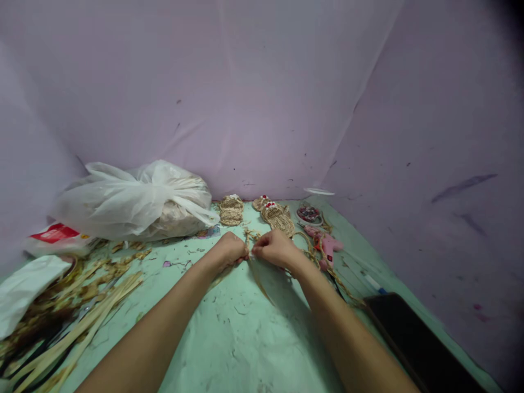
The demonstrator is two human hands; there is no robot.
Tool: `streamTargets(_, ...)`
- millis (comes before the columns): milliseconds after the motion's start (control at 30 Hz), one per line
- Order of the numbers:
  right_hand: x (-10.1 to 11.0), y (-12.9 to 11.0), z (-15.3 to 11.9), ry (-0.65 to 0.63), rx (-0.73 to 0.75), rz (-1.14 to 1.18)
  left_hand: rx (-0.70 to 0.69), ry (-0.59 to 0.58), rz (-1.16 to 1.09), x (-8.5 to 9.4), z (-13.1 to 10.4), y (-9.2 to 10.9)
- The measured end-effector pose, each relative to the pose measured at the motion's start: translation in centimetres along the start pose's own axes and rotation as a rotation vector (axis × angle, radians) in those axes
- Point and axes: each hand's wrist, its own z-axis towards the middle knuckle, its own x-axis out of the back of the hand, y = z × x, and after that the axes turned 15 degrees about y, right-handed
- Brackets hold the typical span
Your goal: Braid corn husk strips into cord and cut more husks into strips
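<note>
My left hand (233,249) is closed around a thin braid of straw-coloured fibre (247,240), whose upper end sticks up between my hands. Just beside it, my right hand (275,247) pinches with thumb and index finger; its fingertips come close to the braid, and a strand between them is too small to make out. A loose fibre strip (262,285) hangs down toward me from below the hands. Behind them lie small woven straw slippers: one piece (231,212) with white beads, another (277,218) with red and white beads.
A full white plastic bag (135,204) fills the back left, beside a red-and-white packet (55,234). Dried fibre strips (88,322) lie at left. To the right are a bead dish (310,215), a pink glue gun (326,244), a braided cord (341,285) and a dark flat device (426,344). Walls enclose the table.
</note>
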Motion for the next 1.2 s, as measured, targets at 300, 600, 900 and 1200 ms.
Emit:
streamTargets(300,2.0,2.6,4.3,0.515,-0.067,-0.487,-0.002,0.014,-0.051,-0.1,0.1,-0.1)
streamTargets(600,-0.5,2.4,4.8,0.522,-0.040,-0.597,0.004,0.021,-0.078,-0.4,0.6,-0.6)
streamTargets(900,-0.5,2.0,3.7,0.392,0.058,-0.382,-0.010,0.027,-0.057,-0.5,0.6,-0.9)
streamTargets(1200,-1.5,2.6,3.8,0.402,0.041,-0.348,-0.019,0.037,-0.055,-0.3,0.4,-0.7)
